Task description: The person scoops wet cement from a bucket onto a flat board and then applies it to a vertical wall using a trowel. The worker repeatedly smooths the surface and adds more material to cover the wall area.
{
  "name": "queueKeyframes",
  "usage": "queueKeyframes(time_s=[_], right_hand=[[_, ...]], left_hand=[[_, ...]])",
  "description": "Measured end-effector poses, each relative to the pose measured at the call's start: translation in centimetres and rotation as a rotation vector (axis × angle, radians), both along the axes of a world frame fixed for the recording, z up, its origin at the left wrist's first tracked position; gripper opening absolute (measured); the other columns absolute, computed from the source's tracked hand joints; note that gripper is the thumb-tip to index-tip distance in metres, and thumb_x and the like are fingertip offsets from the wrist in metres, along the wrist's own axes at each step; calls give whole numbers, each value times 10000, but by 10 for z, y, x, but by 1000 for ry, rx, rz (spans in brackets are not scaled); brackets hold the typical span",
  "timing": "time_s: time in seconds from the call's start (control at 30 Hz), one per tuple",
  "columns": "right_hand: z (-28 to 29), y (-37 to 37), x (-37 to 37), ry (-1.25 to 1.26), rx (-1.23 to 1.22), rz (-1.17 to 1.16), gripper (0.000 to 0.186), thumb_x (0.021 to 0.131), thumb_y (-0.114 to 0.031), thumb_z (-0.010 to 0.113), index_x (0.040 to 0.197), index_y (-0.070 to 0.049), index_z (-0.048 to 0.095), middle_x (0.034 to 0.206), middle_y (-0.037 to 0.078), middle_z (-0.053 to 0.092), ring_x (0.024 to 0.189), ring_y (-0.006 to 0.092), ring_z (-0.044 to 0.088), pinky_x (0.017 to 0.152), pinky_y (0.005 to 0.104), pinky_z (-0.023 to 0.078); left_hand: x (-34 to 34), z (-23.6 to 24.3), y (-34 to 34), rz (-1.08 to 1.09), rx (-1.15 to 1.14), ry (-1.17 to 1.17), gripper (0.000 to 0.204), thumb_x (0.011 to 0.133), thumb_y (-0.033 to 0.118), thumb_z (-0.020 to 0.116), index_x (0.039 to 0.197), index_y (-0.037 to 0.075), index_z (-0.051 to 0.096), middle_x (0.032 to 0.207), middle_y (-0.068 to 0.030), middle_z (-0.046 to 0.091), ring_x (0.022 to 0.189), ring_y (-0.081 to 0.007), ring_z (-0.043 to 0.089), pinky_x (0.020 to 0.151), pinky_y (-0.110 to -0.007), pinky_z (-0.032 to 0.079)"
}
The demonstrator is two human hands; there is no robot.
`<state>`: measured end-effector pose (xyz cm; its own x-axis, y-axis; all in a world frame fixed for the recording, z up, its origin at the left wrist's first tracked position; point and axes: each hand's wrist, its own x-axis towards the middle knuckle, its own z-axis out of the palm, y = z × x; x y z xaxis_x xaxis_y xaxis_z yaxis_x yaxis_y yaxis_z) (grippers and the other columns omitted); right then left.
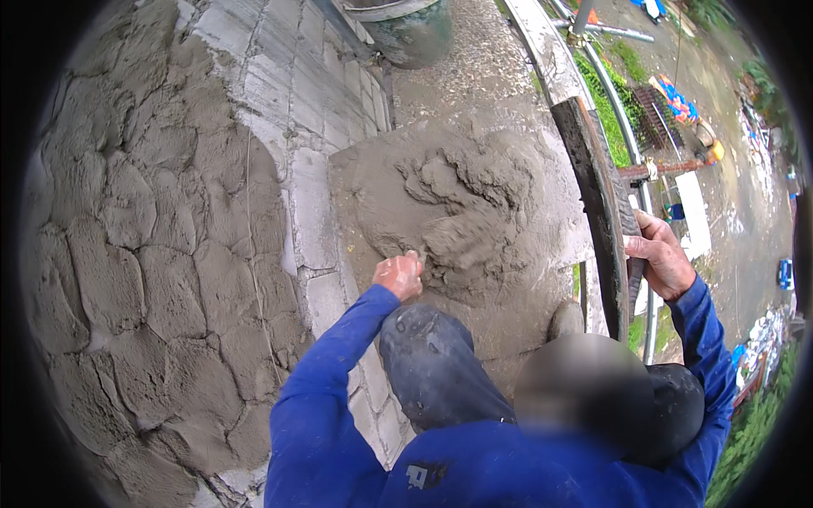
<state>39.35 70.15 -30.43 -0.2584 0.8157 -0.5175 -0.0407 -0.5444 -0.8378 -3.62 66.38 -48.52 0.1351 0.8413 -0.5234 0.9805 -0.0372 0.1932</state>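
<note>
My left hand (pixel 398 275) is clenched at the near edge of a pile of wet grey mortar (pixel 457 203), apparently around the handle of a trowel (pixel 461 241) whose mortar-coated blade lies in the pile. The mortar lies on a flat platform (pixel 474 76) beside the wall. On the right, my right hand (pixel 659 258) grips the edge of a dark upright board (pixel 597 195) along the platform's outer side. Both arms are in blue sleeves. My knee (pixel 432 364) in dark trousers is bent just below the left hand.
The wall (pixel 152 254) on the left carries rough patches of fresh mortar, with bare grey blocks (pixel 296 85) beyond. A green bucket (pixel 411 30) stands at the platform's far end. Metal scaffold pipes (pixel 622 127) run outside the board; the ground with debris (pixel 677 102) lies far below, right.
</note>
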Motion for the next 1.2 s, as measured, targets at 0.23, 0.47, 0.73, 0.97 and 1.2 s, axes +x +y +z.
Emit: queueKeyframes(time_s=[0.23,0.47,0.73,0.97,1.2], right_hand=[[-19,36,-42,79,-19,98,395,859,-126,680,1214,-1,555,922,27,630,702,98,633,566,270,596],[-40,55,-76,119,-49,172,419,878,-73,635,1276,-8,521,992,29,629,801,101,628,575,286,582],[-2,114,-57,29,43,169,339,908,-105,619,1235,-55,545,975,16,646,763,96,649,587,268,573],[-57,124,-95,104,49,49,278,908,-135,637,1172,-86,566,980,-1,619,839,90,619,584,286,570],[-121,105,-145,530,-55,-54,358,915,-49,566,1264,-16,496,1039,61,670,852,146,683,750,307,596]], left_hand=[[-31,-11,-16,-168,7,-12,192,737,145,639,898,61,575,767,-194,666,789,-358,677,715,-485,520],[-63,-72,46,64,-33,240,213,704,188,669,896,98,657,854,-156,696,828,-360,682,758,-461,539],[-187,-26,35,648,92,340,165,722,152,675,877,101,705,1029,-167,697,962,-325,680,800,-457,545],[-157,-146,17,378,214,331,354,755,195,670,1080,59,635,1082,-178,651,1018,-375,639,852,-475,525],[-30,-54,-54,393,-71,31,264,739,168,651,977,68,597,890,-183,681,884,-390,664,778,-509,513]])
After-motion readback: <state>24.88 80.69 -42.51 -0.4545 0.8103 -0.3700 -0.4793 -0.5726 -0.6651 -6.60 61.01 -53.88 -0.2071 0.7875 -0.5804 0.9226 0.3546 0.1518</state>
